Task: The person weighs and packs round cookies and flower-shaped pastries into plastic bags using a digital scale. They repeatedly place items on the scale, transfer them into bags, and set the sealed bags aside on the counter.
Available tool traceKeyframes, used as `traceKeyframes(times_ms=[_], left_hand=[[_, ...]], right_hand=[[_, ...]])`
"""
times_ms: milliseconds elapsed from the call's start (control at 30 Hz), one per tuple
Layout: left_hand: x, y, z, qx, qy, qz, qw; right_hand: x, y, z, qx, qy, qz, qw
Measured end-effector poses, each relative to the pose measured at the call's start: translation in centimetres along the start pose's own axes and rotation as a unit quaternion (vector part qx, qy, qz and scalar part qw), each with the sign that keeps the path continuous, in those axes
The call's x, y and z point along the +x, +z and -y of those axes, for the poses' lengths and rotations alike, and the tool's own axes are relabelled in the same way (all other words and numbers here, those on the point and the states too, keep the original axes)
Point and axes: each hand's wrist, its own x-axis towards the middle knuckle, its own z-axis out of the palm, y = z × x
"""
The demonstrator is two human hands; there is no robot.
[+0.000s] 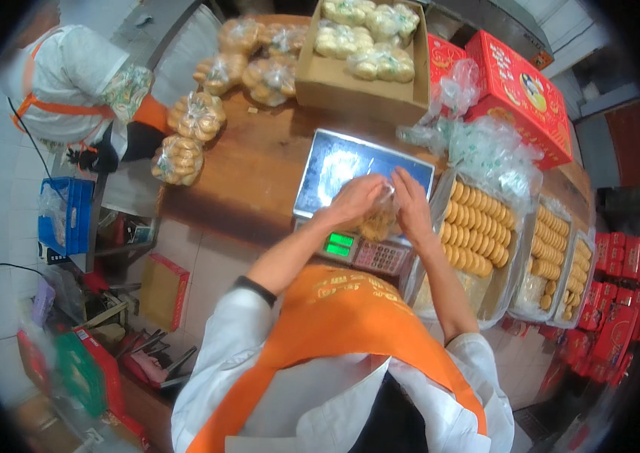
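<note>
A clear plastic bag of round golden biscuits (377, 222) hangs between my hands, over the front edge of a digital scale (328, 170) with a shiny metal pan and lit green display. My left hand (359, 197) grips the bag's gathered top from the left, its fingertips partly hidden. My right hand (411, 205) is at the bag's right side with fingers extended; whether it pinches the plastic I cannot tell. Right of the scale, a lined tray (490, 291) holds rows of similar biscuits. Loose clear bags (484, 141) lie beyond it.
Filled bags of golden pastries (198, 116) stand at the table's left. A cardboard box (362, 102) behind the scale holds bags of paler ones. Red printed boxes (523, 96) stand back right, and more biscuit trays (543, 255) sit at right. A co-worker (70, 85) is at upper left.
</note>
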Motion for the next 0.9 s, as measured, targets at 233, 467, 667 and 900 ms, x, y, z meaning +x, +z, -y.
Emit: traceKeyframes(times_ms=[233,467,667,900], left_hand=[[-3.8,-2.5,5.7,0.368,0.068,-0.006,0.927],[-1.6,-4.9,1.1,0.366,0.142,-0.048,0.918],[-1.5,-3.1,-3.7,0.267,0.226,-0.027,0.936],[0.8,-2.4,-4.9,0.089,-0.106,0.169,0.976]], right_hand=[[-5.7,-1.2,-2.4,-0.013,0.049,0.164,0.985],[-3.7,-2.2,0.1,0.492,0.396,0.126,0.765],[-2.4,1.6,0.1,0.554,0.379,0.133,0.729],[-3.2,2.8,-0.4,0.505,0.319,0.174,0.783]])
